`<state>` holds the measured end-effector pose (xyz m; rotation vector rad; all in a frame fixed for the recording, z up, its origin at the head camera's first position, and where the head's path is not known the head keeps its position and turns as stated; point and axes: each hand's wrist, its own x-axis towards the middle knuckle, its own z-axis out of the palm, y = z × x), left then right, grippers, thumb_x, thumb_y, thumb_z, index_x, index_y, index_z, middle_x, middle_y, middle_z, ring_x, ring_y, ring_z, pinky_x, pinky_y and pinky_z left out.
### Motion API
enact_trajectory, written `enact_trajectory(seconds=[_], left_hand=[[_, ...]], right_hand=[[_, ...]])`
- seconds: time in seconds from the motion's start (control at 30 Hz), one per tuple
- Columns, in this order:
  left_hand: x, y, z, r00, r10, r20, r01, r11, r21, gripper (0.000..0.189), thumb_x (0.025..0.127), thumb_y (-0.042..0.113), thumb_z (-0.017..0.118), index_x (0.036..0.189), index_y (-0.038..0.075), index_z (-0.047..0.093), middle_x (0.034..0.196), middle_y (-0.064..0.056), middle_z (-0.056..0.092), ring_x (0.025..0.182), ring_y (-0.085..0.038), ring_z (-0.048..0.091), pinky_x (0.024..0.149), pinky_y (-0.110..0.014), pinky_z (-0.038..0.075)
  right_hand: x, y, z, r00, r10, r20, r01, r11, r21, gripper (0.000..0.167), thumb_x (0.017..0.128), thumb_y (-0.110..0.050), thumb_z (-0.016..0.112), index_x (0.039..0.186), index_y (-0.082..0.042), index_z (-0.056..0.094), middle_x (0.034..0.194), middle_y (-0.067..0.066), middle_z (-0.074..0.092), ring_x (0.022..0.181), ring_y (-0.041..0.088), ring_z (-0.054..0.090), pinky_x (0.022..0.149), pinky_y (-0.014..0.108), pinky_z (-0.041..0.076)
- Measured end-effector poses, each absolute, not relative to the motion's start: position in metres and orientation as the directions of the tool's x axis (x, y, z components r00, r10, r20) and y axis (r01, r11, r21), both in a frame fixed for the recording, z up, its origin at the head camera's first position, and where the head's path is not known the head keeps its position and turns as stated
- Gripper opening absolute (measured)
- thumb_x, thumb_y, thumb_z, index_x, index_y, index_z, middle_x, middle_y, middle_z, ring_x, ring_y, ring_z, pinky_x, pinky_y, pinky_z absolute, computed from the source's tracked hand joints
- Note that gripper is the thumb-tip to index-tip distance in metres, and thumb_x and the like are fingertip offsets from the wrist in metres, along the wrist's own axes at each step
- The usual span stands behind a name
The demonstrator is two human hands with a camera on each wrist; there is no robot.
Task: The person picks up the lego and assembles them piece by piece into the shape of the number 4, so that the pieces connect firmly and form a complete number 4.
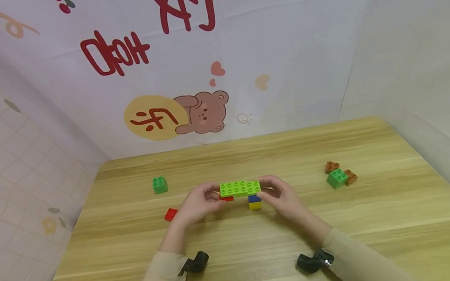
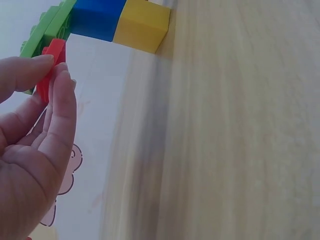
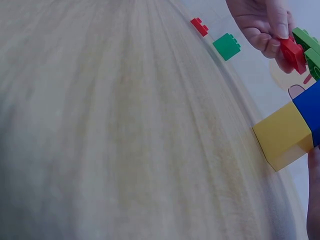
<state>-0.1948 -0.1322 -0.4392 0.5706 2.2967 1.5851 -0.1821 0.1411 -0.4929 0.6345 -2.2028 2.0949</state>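
In the head view, two light green studded bricks lie end to end: a longer one [image 1: 233, 189] and a shorter one [image 1: 253, 187]. Beneath the right end are a blue brick [image 1: 255, 198] and a yellow brick [image 1: 255, 206], stacked. A red brick [image 2: 58, 49] sits under the left end, raised off the table. My left hand [image 1: 196, 205] pinches this red brick between thumb and fingers. At the right end, my right hand [image 1: 283, 197] grips the shorter light green brick with thumb in front and fingers behind. The yellow brick stands on the table in both wrist views.
Left on the wooden table [image 1: 242, 263] are a green brick [image 1: 160, 185] and a flat red brick [image 1: 171, 214]. To the right, another green brick [image 1: 337, 178] lies against two brown bricks [image 1: 332, 166]. A printed cloth [image 1: 281, 46] hangs behind.
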Motion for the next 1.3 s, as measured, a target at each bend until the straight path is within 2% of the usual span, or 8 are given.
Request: enact_trajectory(seconds=[0.17,0.5,0.77,1.07,1.3], left_hand=[[-0.198,-0.130,-0.437,-0.875,0.483,0.001,0.159,0.287,0.945,0.044,0.085,0.003,0.075,0.127,-0.004,0.060,0.109,-0.013,0.068,0.094,-0.022,0.065,0.079,-0.028,0.053],[-0.201,-0.127,-0.435,-0.865,0.501,0.034,0.189,0.263,0.946,0.047,0.085,0.002,0.076,0.130,0.000,0.061,0.111,-0.013,0.067,0.092,-0.025,0.065,0.079,-0.026,0.052],[-0.200,-0.124,-0.433,-0.875,0.483,0.031,0.182,0.270,0.946,0.044,0.088,0.012,0.077,0.129,0.006,0.064,0.112,-0.010,0.066,0.092,-0.024,0.064,0.078,-0.027,0.054],[-0.196,-0.120,-0.434,-0.898,0.440,0.032,0.153,0.242,0.958,0.038,0.089,0.009,0.074,0.126,0.004,0.066,0.106,-0.014,0.067,0.090,-0.026,0.063,0.076,-0.026,0.055],[-0.195,-0.117,-0.435,-0.920,0.391,0.024,0.125,0.237,0.963,0.035,0.088,0.005,0.075,0.123,0.003,0.068,0.101,-0.010,0.068,0.087,-0.022,0.065,0.074,-0.028,0.056]], right_hand=[[-0.183,0.142,-0.493,-0.918,-0.271,0.290,-0.303,0.009,-0.953,0.032,0.093,0.000,0.067,0.124,0.004,0.060,0.125,0.019,0.059,0.116,0.033,0.057,0.094,0.028,0.051],[-0.185,0.144,-0.497,-0.917,-0.274,0.291,-0.307,0.017,-0.952,0.033,0.093,-0.001,0.067,0.124,0.004,0.060,0.126,0.019,0.058,0.116,0.030,0.058,0.094,0.028,0.050],[-0.185,0.143,-0.497,-0.913,-0.268,0.307,-0.326,0.028,-0.945,0.032,0.093,0.003,0.065,0.125,0.006,0.059,0.126,0.021,0.058,0.115,0.024,0.058,0.093,0.026,0.051],[-0.185,0.142,-0.496,-0.909,-0.270,0.317,-0.335,0.022,-0.942,0.031,0.093,0.000,0.067,0.122,0.004,0.061,0.123,0.016,0.060,0.114,0.024,0.059,0.094,0.027,0.051],[-0.186,0.142,-0.497,-0.904,-0.269,0.333,-0.347,0.006,-0.938,0.030,0.093,0.000,0.067,0.123,0.004,0.060,0.123,0.016,0.060,0.114,0.025,0.059,0.094,0.027,0.050]])
